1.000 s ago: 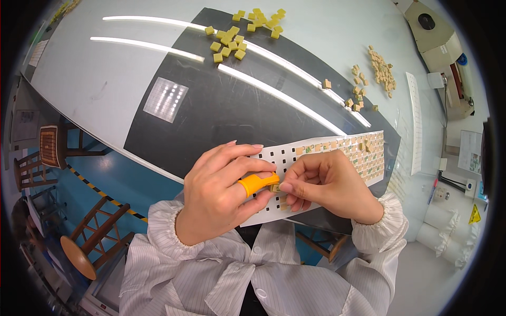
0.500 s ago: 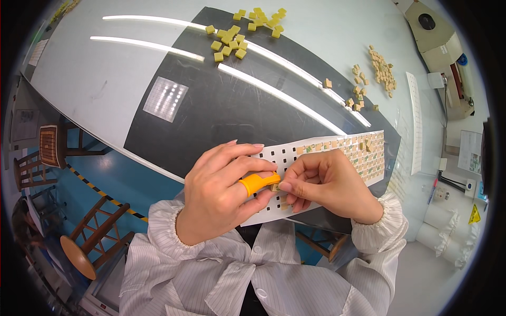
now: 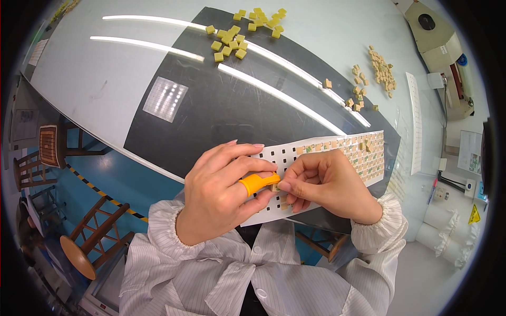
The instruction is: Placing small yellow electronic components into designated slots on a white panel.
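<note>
Over a white sheet (image 3: 274, 152) printed with rows of black squares, my two hands meet. My left hand (image 3: 219, 184) is closed, an orange-yellow sleeve-like piece (image 3: 257, 183) round its index finger. Between its thumb and that finger sits a small wooden block (image 3: 274, 188), mostly covered by fingers. My right hand (image 3: 327, 184) pinches the same block from the other side, its fingers curled below the thumb. Pale wooden blocks (image 3: 362, 156), some with green marks, stand in rows on the right part of the sheet. One lies tilted on top of them.
Yellow blocks (image 3: 230, 38) lie scattered at the far side of the dark mat (image 3: 232, 105). Loose wooden blocks (image 3: 383, 72) are heaped at the far right. A shiny gridded square (image 3: 165, 99) rests on the mat's left. Wooden stools (image 3: 95, 237) stand beyond the table's left edge.
Both my hands and the block keep their place. Only a dark figure in the background at the far left has shifted.
</note>
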The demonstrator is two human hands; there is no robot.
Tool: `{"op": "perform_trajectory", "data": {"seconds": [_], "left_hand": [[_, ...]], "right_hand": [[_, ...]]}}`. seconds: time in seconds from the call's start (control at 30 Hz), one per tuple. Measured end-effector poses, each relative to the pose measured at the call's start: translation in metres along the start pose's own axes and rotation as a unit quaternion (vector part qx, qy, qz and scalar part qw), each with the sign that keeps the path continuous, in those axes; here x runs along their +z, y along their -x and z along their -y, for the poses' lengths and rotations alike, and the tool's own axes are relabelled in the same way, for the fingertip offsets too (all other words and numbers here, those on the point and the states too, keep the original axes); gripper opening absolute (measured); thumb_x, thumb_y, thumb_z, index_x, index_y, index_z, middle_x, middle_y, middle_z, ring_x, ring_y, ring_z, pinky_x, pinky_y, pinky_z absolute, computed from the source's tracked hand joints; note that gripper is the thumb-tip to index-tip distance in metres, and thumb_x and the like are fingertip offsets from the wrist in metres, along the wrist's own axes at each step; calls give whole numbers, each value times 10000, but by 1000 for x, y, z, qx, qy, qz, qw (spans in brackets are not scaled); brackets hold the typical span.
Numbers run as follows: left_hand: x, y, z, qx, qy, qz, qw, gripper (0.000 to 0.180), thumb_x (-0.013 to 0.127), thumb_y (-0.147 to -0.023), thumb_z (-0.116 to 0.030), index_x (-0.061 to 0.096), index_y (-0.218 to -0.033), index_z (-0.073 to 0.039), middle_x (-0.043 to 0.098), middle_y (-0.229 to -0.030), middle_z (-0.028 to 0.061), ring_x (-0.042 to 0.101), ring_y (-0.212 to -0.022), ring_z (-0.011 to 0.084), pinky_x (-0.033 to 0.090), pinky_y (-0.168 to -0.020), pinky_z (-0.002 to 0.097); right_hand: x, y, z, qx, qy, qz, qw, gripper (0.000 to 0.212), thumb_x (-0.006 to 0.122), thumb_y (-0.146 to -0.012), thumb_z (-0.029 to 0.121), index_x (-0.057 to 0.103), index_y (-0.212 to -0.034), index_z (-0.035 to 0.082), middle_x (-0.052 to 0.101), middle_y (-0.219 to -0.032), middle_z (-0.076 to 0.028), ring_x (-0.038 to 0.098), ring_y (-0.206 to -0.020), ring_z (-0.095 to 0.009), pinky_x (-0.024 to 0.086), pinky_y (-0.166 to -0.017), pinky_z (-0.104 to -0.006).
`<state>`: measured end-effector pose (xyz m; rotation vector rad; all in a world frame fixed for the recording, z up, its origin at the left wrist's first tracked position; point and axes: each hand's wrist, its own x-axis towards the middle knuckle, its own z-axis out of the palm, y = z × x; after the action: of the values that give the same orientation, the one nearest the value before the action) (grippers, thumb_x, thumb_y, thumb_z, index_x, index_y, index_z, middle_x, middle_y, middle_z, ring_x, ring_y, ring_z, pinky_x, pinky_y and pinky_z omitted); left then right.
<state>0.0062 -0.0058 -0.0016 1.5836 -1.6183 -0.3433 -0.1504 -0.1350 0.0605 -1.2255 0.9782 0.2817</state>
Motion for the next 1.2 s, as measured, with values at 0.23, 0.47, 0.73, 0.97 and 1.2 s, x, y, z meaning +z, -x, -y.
{"op": "perform_trajectory", "data": {"seconds": [0.23, 0.47, 0.73, 0.97, 1.2], "left_hand": [[-1, -1, -1, 7, -4, -6, 1000, 194, 825, -627, -100, 750, -805, -108, 723, -926, -13, 656, -1028, 234, 494, -906, 457], [-1, 0, -1, -3, -2, 1, 1000, 206, 828, -626, -108, 746, -815, -107, 720, -938, -10, 654, -1034, 237, 492, -906, 455], [0, 0, 0, 5, 5, -8, 1000, 222, 828, -623, -114, 740, -827, -102, 717, -936, -8, 657, -1031, 238, 494, -907, 457], [2, 0, 0, 3, 6, -14, 1000, 226, 839, -621, -111, 739, -824, -104, 718, -934, -7, 662, -1023, 234, 495, -916, 457], [1, 1, 1, 7, 4, -15, 1000, 230, 841, -614, -109, 724, -812, -101, 716, -931, -19, 666, -1010, 226, 499, -908, 444]], "right_hand": [[10, 0, -8, -80, 51, -29, 995, 142, 680, -903, 95, 610, -859, -20, 660, -765, -42, 629, -646, -59, 537, -574, -197], [6, 0, -12, -158, 144, -80, 974, 166, 717, -873, 83, 583, -907, -8, 636, -745, -15, 616, -654, -46, 503, -553, -195], [9, 2, -14, -287, 244, -87, 922, 166, 750, -830, 69, 620, -903, -4, 658, -747, -41, 632, -629, -76, 489, -551, -216], [8, 1, -11, -253, 227, -97, 935, 127, 750, -829, 75, 662, -852, -13, 658, -733, -49, 619, -611, -84, 479, -541, -218], [11, 18, -26, -276, 309, -255, 874, 106, 754, -802, 22, 683, -877, 2, 646, -788, -54, 590, -603, -100, 473, -547, -217]]}}
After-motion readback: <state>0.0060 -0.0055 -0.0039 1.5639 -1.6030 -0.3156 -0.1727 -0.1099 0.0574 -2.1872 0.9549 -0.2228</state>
